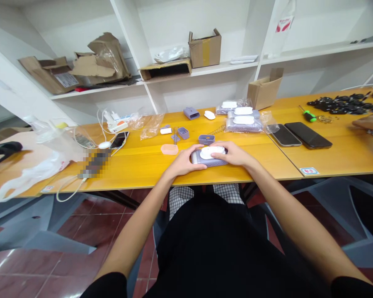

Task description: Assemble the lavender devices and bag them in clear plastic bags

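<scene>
1. Yellow wood is running the full width of the view. The table (136,167) is carrying a white plastic bag (46,165) and loose cables at its left end, well apart from the hands.
2. A phone (119,140) and a clear wrapper (151,124) are lying further in, and a pink tray (169,149) is sitting just beside the left hand (185,162).
3. The left hand is curling around the left end of a lavender case (209,162), which is resting at the middle of the table, near the front edge.
4. The right hand (233,154) is clasping the case's right end, with its fingers lying over the white top piece (207,152).
5. Small lavender parts (191,113) are lying behind the hands. To the right, bagged units (242,120) are piling up near a cardboard box (264,92).
6. Two dark phones (298,135), a green-handled screwdriver (307,114) and a heap of black parts (345,104) are lying further right. Another person's hand (371,121) is showing at the right edge.
7. Bare wood is lying open along the front edge on both sides of the hands — wider on the left.
</scene>
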Demonstrator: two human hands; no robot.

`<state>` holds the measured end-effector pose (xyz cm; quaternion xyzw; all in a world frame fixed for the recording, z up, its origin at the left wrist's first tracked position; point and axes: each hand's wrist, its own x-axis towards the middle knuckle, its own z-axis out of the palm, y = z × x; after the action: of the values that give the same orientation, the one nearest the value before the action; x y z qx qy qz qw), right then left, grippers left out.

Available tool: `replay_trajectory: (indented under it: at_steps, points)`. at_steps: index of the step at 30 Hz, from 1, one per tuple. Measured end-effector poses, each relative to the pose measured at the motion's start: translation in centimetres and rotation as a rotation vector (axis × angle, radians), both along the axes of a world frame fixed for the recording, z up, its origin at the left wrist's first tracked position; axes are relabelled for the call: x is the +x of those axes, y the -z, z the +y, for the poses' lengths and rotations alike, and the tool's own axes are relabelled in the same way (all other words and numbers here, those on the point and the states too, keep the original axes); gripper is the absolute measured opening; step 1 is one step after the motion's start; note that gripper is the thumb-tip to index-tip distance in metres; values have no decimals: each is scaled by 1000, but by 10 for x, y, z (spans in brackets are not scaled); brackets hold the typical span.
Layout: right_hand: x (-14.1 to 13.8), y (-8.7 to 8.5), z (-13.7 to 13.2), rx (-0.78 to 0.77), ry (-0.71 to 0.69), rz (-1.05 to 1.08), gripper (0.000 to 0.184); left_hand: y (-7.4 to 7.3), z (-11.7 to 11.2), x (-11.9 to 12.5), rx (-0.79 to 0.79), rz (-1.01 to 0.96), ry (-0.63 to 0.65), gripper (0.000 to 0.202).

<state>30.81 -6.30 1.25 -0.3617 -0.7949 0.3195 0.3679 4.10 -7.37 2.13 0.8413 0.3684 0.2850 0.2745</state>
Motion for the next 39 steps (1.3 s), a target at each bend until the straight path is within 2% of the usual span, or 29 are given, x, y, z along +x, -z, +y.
replay_trajectory:
  at_steps: [4,7,10,18,26,32,39]
  points:
    - [25,-3,1,-175,-37,65,51,-1,-1,0,-19,32,-31,86]
    - [44,-3,2,-362,-78,155,46,-1,0,0,-19,46,-37,86]
    - [50,-1,3,-426,-30,203,40,0,1,0,-15,45,-27,84]
    - [43,-3,3,-454,-28,212,38,0,1,1,-26,22,-8,82]
    - [43,-1,7,-416,-28,198,36,-1,1,2,-39,18,-12,75]
    - [43,2,10,-408,-57,143,40,0,0,-1,-69,-3,-22,97]
    - [42,2,11,-412,-74,122,42,-1,-1,-2,-69,4,-22,94]
